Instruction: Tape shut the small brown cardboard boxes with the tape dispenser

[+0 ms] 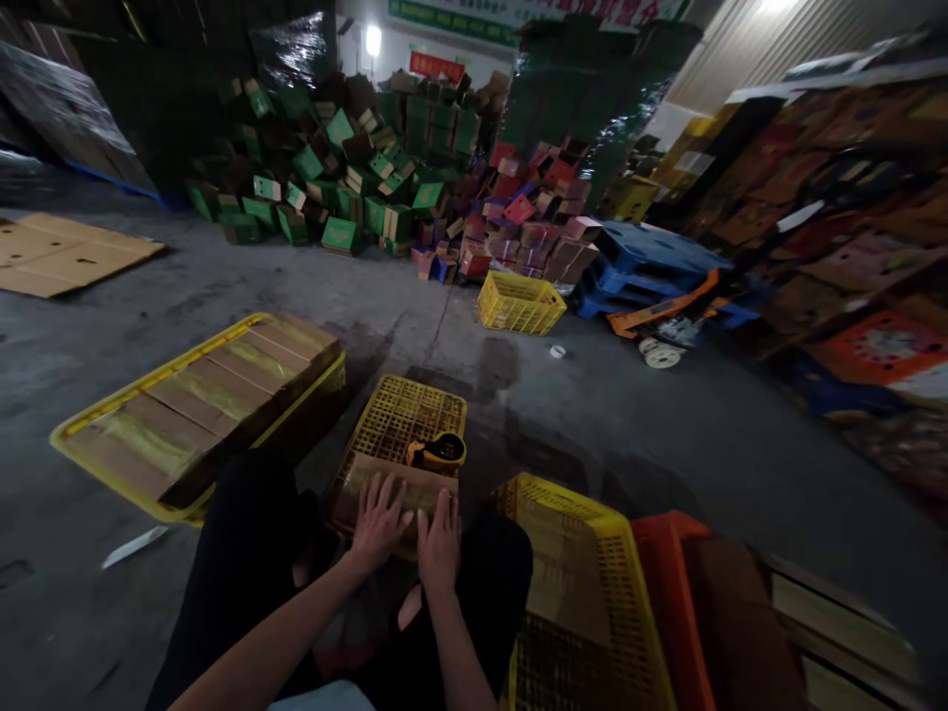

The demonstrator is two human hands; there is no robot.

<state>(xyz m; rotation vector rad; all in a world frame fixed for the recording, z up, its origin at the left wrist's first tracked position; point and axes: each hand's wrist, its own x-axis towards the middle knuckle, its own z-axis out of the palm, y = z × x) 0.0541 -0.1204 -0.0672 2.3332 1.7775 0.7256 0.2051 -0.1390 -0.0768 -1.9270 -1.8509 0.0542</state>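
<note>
Between my knees a cardboard box (370,476) lies on an upturned yellow crate (404,400). My left hand (381,523) rests on the box's top with its fingers spread. Beside it, my right hand (439,538) also lies on the cardboard, fingers stretched forward. Both palms are down and neither hand grips anything. Just beyond the box sits a yellow-and-black tape dispenser (444,450) on the crate's lattice. The near side of the box is hidden by my hands.
To the left stands a yellow crate (199,360) packed with taped cardboard boxes. At right are another yellow crate (614,528) holding cardboard and an orange crate (667,583). Farther off are a small yellow crate (520,304), blue pallets (652,247), a pallet jack (673,321) and heaped green boxes (341,235).
</note>
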